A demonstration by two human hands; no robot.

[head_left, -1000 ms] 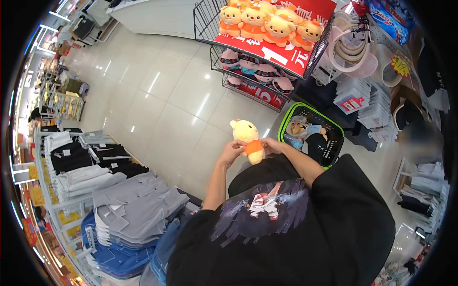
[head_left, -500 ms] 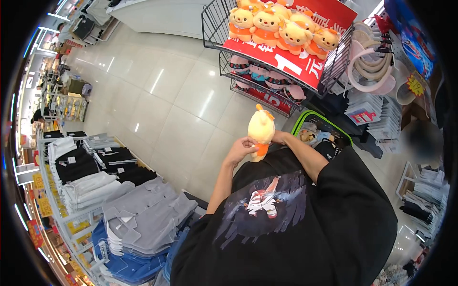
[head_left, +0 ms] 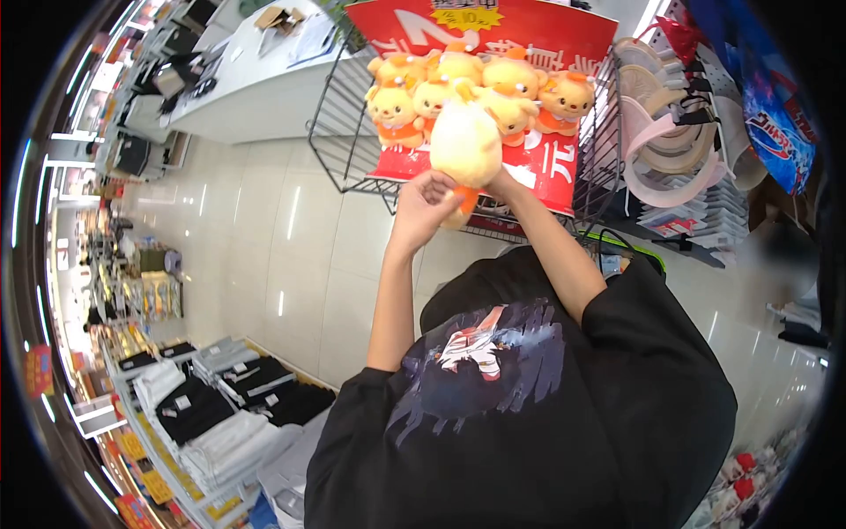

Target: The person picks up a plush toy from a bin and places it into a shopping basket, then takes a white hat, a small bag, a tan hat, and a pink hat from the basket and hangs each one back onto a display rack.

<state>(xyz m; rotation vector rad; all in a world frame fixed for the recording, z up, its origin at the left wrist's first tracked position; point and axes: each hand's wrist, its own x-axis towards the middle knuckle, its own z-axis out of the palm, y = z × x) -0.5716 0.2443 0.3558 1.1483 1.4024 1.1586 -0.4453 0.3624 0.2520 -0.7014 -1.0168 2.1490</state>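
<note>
A yellow plush toy (head_left: 465, 145) with orange clothing is held upright between my two hands, its back toward me. My left hand (head_left: 426, 204) grips its lower left side, thumb and fingers closed on the orange part. My right hand (head_left: 504, 187) is at its right side, the fingers mostly hidden behind the toy. Just beyond, several matching plush toys (head_left: 392, 110) sit in rows in a black wire basket (head_left: 339, 132). The held toy overlaps the front row in view and hides part of it.
A red price sign (head_left: 538, 31) stands behind the toys. Headbands (head_left: 674, 181) hang at the right. A green-rimmed shopping basket (head_left: 648, 254) is partly hidden by my right arm. Folded clothes (head_left: 229, 441) lie on a rack at lower left; a white counter (head_left: 238, 97) stands at the back.
Both hands have raised the plush toy and carried it forward to the front of the wire basket. The view has tipped up, and the green-rimmed basket is now mostly covered.
</note>
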